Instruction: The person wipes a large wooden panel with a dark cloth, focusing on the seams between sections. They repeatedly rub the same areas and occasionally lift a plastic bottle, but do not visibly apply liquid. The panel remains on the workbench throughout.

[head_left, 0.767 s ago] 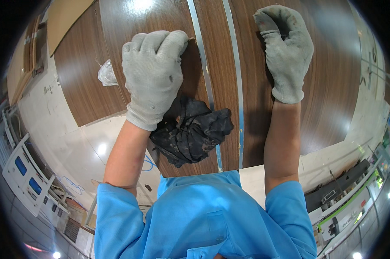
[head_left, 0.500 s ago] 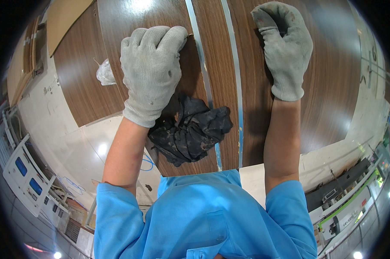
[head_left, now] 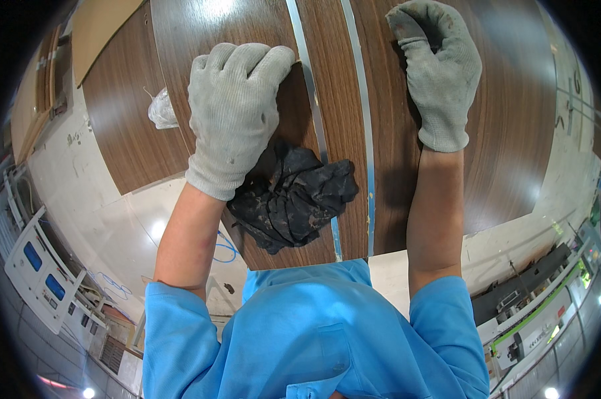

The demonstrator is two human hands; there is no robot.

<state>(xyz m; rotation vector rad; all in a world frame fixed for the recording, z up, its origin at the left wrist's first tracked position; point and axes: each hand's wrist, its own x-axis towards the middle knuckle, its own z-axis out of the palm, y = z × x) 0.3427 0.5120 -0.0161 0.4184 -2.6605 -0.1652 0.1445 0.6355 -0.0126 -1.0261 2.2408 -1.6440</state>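
Note:
Both my hands wear grey knit gloves over dark brown wood-grain panels. My left hand (head_left: pixel 237 110) is closed above the left panel (head_left: pixel 294 120), knuckles up, beside its pale edge strip (head_left: pixel 310 80). A small edge of something shows at its index fingertip; the rest is hidden under the glove. Just below that wrist lies a crumpled, stained black cloth (head_left: pixel 294 199). My right hand (head_left: pixel 441 76) is on the right panel (head_left: pixel 513 106), fingers curled towards the thumb around a dark hollow. Whether it holds anything there, I cannot make out.
A narrow brown strip (head_left: pixel 340 126) lies between the two panels, with a second pale edge strip (head_left: pixel 363 100) along it. A clear plastic bag (head_left: pixel 161 110) sits on another brown panel at left. A white machine (head_left: pixel 38 269) and a blue hose (head_left: pixel 226 250) show lower left.
My left hand has shifted slightly nearer to me and a little to the right, still closed. The right hand and the cloth have hardly moved.

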